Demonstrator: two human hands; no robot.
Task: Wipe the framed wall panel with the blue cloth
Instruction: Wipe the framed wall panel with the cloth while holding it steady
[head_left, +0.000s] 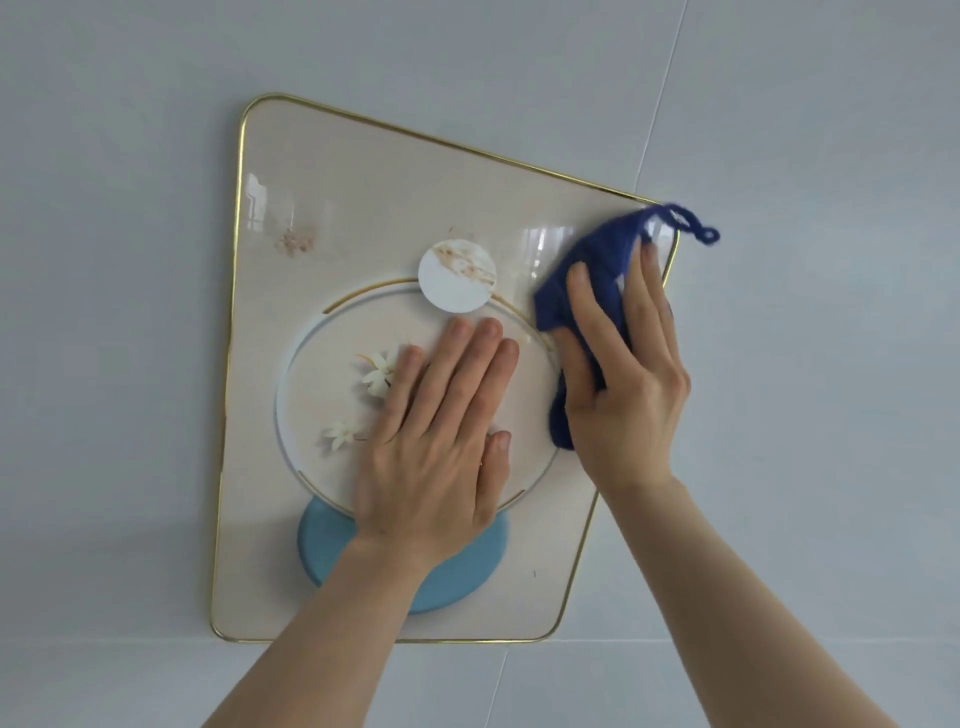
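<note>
A cream, glossy wall panel with a thin gold frame (363, 208) hangs on a pale grey tiled wall (104, 364). The left hand (441, 447) lies flat against its middle, fingers straight and close together, covering part of a printed circle with white flowers (382, 374) and a light blue disc (457, 571) below. The right hand (623, 374) presses a bunched dark blue knitted cloth (587, 280) against the panel's right edge, fingers spread over it, thumb tucked against it. The cloth's yarn loop (691, 223) pokes past the upper right corner.
</note>
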